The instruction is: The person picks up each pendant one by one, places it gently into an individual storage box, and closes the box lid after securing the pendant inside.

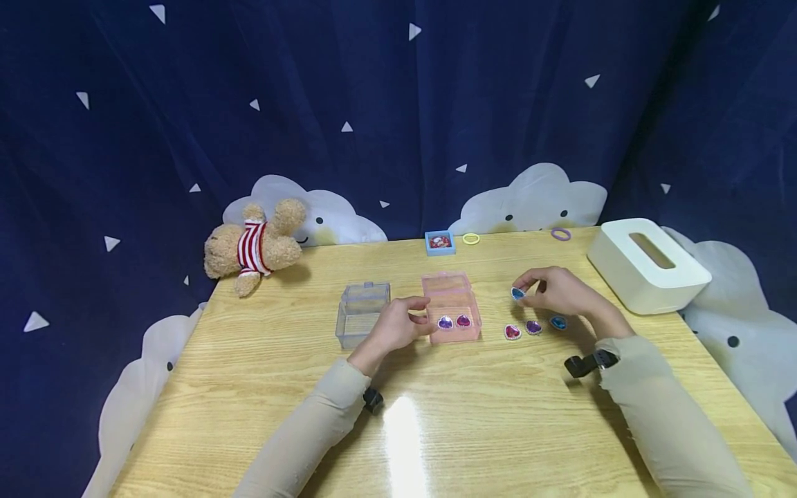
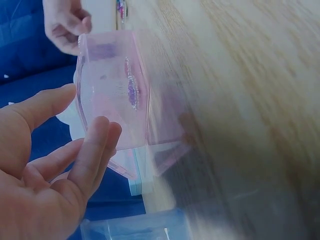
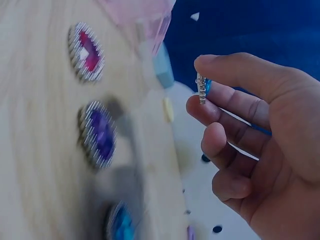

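My right hand pinches a blue rhinestone gem between thumb and fingertips, raised above the table; in the right wrist view the gem shows edge-on. Below that hand lie a red heart gem, a purple gem and another blue gem, all with silvery beaded rims. My left hand is at the left side of an open pink clear box, thumb and fingers spread apart with nothing between them. Inside the box sit a purple heart gem and a magenta heart gem.
An open grey-blue clear box stands left of the pink one. Toward the back are a small blue framed picture, a yellow ring and a purple ring. A teddy bear lies back left; a white tissue box stands right.
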Demonstrator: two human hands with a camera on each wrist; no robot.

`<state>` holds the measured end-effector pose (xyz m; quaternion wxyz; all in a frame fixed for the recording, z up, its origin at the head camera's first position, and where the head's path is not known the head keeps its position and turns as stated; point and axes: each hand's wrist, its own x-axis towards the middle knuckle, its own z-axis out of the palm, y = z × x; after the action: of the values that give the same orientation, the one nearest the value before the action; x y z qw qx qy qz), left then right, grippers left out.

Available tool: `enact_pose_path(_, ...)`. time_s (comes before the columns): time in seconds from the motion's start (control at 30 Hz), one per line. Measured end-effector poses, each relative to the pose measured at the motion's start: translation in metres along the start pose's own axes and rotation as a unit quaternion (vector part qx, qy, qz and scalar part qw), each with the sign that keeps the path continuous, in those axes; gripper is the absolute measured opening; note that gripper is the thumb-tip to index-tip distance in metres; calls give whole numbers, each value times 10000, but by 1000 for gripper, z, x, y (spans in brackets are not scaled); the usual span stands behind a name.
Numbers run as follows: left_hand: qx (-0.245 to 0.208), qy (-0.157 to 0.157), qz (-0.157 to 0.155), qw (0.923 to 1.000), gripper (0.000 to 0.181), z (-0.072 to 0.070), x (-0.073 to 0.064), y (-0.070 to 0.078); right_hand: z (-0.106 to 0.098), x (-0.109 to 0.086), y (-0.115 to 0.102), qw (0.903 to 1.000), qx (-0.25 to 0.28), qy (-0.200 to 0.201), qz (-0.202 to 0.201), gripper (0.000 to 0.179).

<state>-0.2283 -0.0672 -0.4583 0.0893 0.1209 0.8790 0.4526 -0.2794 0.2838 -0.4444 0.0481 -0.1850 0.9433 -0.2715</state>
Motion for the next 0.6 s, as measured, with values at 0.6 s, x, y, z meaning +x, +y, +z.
enact_pose_path(0.6,-17,-35,71,10000,60,-1,-1,3,28,30,-71,9949,389,-496,-790,27)
